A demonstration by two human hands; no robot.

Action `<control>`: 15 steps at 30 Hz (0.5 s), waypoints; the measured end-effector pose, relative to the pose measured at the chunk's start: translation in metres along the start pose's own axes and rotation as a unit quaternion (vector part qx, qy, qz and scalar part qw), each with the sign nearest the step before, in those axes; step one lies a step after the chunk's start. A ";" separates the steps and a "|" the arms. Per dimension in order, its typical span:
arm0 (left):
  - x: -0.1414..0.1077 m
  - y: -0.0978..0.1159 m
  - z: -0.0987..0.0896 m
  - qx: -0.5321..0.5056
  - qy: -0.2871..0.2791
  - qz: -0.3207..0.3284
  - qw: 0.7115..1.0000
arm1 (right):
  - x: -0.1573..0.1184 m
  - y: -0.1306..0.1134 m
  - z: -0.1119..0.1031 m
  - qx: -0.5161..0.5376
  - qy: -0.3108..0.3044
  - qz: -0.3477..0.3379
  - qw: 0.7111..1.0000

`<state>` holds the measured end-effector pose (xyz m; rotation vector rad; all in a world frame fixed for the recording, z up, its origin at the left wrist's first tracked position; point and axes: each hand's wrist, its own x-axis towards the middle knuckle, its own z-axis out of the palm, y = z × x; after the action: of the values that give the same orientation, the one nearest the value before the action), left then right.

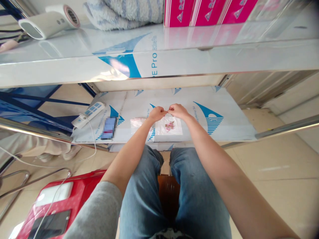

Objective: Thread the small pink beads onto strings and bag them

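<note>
A small clear plastic bag (178,129) with a cluster of small pink pieces (169,125) inside lies on the film-covered lower shelf (236,124). At its far edge my left hand (157,114) and my right hand (177,110) meet, fingertips nearly touching. Both are closed in a pinch on the bag's top edge. The exact grip is too small to make out. Another clear bag (136,123) with pale pink contents rests to the left, partly hidden by my left forearm.
A blurred-out phone (109,127) and a white power strip (89,114) with a cable sit on the shelf's left. Overhead, an upper shelf (199,59) carries pink boxes (206,13), a striped towel (129,13) and a white hair dryer (47,23). A red case (82,186) stands lower left.
</note>
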<state>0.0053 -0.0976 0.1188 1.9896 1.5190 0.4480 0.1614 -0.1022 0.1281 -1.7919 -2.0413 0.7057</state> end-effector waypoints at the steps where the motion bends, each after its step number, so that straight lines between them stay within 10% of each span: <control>1: -0.001 0.002 -0.001 0.013 0.014 -0.012 1.000 | 0.000 -0.001 0.000 -0.019 0.017 0.008 1.000; 15: 0.002 0.003 0.001 -0.047 0.042 -0.043 0.997 | -0.003 -0.003 -0.002 -0.052 0.110 -0.006 0.993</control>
<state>0.0083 -0.0961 0.1199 1.8462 1.5977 0.5630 0.1605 -0.1050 0.1311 -1.8225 -1.9700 0.3854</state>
